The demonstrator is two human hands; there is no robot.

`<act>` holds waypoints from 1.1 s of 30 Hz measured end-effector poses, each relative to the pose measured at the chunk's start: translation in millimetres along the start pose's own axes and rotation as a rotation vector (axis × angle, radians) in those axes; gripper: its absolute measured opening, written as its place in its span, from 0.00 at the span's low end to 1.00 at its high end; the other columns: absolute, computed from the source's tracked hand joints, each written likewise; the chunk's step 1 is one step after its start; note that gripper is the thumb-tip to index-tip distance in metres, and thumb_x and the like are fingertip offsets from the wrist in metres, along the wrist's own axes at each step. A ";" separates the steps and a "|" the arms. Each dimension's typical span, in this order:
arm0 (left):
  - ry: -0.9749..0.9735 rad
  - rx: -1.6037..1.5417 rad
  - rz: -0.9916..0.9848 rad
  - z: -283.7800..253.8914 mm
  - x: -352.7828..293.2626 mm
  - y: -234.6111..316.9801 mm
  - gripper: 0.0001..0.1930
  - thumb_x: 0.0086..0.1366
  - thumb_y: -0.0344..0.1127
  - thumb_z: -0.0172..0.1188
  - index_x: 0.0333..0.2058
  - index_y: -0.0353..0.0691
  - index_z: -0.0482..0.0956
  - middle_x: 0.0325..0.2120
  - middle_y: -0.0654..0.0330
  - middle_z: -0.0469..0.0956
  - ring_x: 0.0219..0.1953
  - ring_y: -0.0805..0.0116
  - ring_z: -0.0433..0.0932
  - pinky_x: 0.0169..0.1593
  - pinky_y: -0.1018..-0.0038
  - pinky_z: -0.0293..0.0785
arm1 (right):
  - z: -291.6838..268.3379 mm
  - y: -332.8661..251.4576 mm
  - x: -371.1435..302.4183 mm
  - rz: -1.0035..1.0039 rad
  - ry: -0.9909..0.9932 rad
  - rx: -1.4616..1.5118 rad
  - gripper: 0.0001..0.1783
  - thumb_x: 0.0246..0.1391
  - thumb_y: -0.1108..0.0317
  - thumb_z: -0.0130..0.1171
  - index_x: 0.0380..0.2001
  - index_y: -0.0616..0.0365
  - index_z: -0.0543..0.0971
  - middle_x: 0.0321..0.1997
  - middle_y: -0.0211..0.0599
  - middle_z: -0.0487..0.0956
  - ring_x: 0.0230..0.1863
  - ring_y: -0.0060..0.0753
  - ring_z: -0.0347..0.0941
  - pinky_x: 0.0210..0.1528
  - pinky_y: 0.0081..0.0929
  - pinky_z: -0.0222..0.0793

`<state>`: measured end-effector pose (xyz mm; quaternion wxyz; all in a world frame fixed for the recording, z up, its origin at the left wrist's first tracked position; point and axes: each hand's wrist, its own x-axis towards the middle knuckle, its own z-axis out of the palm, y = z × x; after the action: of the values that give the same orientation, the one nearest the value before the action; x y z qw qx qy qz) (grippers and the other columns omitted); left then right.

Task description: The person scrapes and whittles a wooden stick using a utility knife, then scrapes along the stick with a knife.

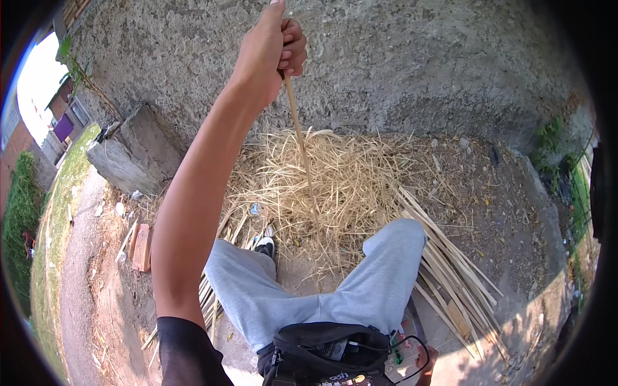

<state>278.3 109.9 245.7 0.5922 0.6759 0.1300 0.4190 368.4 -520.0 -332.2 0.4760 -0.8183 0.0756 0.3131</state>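
Observation:
My left hand (273,55) is raised high in front of me, its fingers wrapped round a long, thin bamboo strip (298,122). From the fist the strip hangs down toward the ground between my knees. Low at the right, beside my hip, my right hand (427,360) shows only in part, its fingers curled. A dark, narrow, blade-like shape (415,321) lies just beyond it, and whether the hand grips this is unclear. Ahead of my feet spreads a heap of pale shavings (341,174), behind the strip.
Long split bamboo strips (450,276) lie by my right leg, with more strips (207,296) at the left. A rough grey wall (399,71) closes off the far side. A concrete block (138,151) and a reddish brick (140,248) are at the left. A black bag (322,350) rests at my waist.

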 end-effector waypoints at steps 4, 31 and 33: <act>0.023 -0.069 0.047 17.9 -2.8 -0.5 0.24 0.73 0.48 0.38 0.16 0.51 0.51 0.09 0.71 0.46 0.14 0.75 0.45 0.21 0.74 0.46 | -23.5 -108.7 -35.0 -0.474 0.282 0.308 0.08 0.55 0.69 0.61 0.31 0.58 0.72 0.18 0.30 0.72 0.21 0.23 0.71 0.24 0.21 0.67; 0.494 -0.336 0.285 23.9 0.6 -12.1 0.17 0.66 0.40 0.42 0.18 0.48 0.54 0.11 0.70 0.52 0.12 0.78 0.45 0.17 0.74 0.41 | 212.3 -526.8 -197.5 -1.122 -0.355 -0.524 0.12 0.64 0.65 0.51 0.38 0.67 0.73 0.15 0.38 0.72 0.16 0.32 0.73 0.21 0.36 0.63; 0.532 -0.223 0.292 24.4 1.7 -15.1 0.16 0.66 0.40 0.42 0.18 0.48 0.55 0.11 0.71 0.53 0.12 0.79 0.47 0.17 0.75 0.42 | 213.3 -536.5 -203.1 -1.101 -0.396 -0.449 0.15 0.65 0.63 0.49 0.36 0.69 0.73 0.17 0.48 0.73 0.21 0.45 0.75 0.26 0.42 0.65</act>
<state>301.8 98.1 234.0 0.5415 0.4850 0.1353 0.6732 339.8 -91.9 104.4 0.3892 -0.7438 -0.5142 0.1758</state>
